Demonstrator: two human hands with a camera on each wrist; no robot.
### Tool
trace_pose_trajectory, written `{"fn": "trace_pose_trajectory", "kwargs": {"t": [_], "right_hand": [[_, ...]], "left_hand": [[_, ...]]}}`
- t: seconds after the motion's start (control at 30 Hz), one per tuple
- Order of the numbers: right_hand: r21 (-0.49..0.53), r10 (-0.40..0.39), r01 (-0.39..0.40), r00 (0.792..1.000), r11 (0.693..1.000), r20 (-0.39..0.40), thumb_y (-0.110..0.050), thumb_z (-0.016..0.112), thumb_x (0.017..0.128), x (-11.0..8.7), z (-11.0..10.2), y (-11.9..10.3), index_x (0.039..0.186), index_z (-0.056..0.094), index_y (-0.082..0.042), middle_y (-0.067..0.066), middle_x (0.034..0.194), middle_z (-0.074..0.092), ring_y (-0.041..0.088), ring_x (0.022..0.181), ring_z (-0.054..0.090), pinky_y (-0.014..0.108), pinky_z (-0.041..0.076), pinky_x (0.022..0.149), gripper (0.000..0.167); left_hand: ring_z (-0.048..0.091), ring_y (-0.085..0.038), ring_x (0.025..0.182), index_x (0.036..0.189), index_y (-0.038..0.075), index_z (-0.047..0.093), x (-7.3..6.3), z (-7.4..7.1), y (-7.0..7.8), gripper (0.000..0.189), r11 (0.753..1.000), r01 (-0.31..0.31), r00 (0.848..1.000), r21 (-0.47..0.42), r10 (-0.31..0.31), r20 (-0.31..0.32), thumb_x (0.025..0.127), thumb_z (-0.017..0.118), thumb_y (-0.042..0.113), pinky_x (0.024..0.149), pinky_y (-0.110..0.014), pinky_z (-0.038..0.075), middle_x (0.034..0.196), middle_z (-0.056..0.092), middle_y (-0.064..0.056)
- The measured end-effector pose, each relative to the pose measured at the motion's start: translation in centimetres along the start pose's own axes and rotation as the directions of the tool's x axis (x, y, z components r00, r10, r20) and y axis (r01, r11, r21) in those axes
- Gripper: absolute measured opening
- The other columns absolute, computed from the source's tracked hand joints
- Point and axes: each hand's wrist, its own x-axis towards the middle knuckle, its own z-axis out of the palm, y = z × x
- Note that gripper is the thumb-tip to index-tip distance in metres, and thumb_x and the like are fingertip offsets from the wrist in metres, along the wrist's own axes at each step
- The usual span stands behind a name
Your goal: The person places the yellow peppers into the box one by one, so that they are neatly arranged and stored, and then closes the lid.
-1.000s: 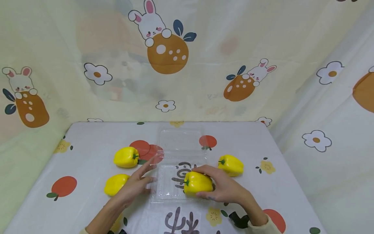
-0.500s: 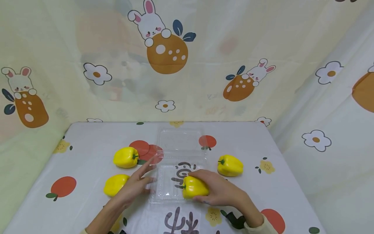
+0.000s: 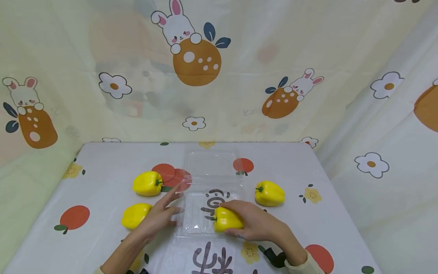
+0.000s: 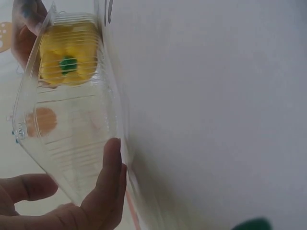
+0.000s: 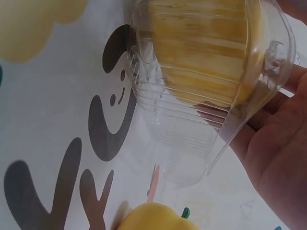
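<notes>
A clear plastic clamshell box (image 3: pixel 196 226) lies unfolded on the table, its lid (image 3: pixel 212 163) laid back toward the far side. A yellow bell pepper (image 3: pixel 227 220) with a green stem sits in the front right part of the base. My right hand (image 3: pixel 258 224) holds this pepper from the right, fingers over its back and thumb at its front. Through the ribbed wall the pepper (image 4: pixel 72 52) shows in the left wrist view. My left hand (image 3: pixel 161 217) rests against the box's left side; its fingers (image 4: pixel 111 167) lie fairly straight along the outer wall.
Two more yellow bell peppers lie left of the box, one farther back (image 3: pixel 148 183) and one (image 3: pixel 136 216) partly behind the left hand. Another yellow pepper (image 3: pixel 270 193) lies to the right. A patterned cloth covers the table (image 3: pixel 284 160), with a printed curtain (image 3: pixel 239 95) behind.
My right hand has brought the pepper slightly toward me and down into the box's front right part, then stayed almost still. The left hand has not visibly moved.
</notes>
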Motion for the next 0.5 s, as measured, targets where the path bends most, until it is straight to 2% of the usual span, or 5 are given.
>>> {"fn": "trace_pose_trajectory", "kwargs": {"t": [0.2,0.33,0.5], "right_hand": [[0.005,0.014,-0.014,1.000,1.000,0.009,-0.047,0.076,0.095,0.07,-0.17,0.01,0.155,0.051,-0.016,-0.007,0.147,0.062,0.013,0.122,0.060,0.047,0.053,0.115,0.072],[-0.001,0.008,-0.008,1.000,1.000,-0.005,-0.045,0.077,0.094,0.07,-0.15,0.05,0.155,0.050,-0.016,-0.004,0.154,0.058,0.019,0.135,0.058,0.052,0.048,0.120,0.073],[0.013,0.002,-0.002,1.000,1.000,-0.018,-0.043,0.077,0.094,-0.07,0.02,0.07,0.158,0.048,-0.018,-0.002,0.163,0.051,0.024,0.150,0.049,0.056,0.041,0.125,0.075]], "left_hand": [[0.061,-0.035,0.128,0.166,0.041,0.030,0.06,0.10,0.04,0.076,1.000,-0.007,1.000,0.005,0.007,-0.004,0.103,0.054,0.007,0.094,-0.048,0.064,0.171,0.036,-0.018],[0.062,-0.034,0.127,0.165,0.043,0.032,0.11,0.16,0.03,0.076,1.000,-0.006,1.000,0.008,0.006,-0.008,0.103,0.054,0.008,0.093,-0.046,0.065,0.170,0.037,-0.018],[0.062,-0.034,0.127,0.165,0.045,0.032,-0.02,0.12,0.02,0.075,1.000,0.000,1.000,0.002,0.000,-0.010,0.103,0.055,0.008,0.091,-0.043,0.065,0.170,0.038,-0.018]]}}
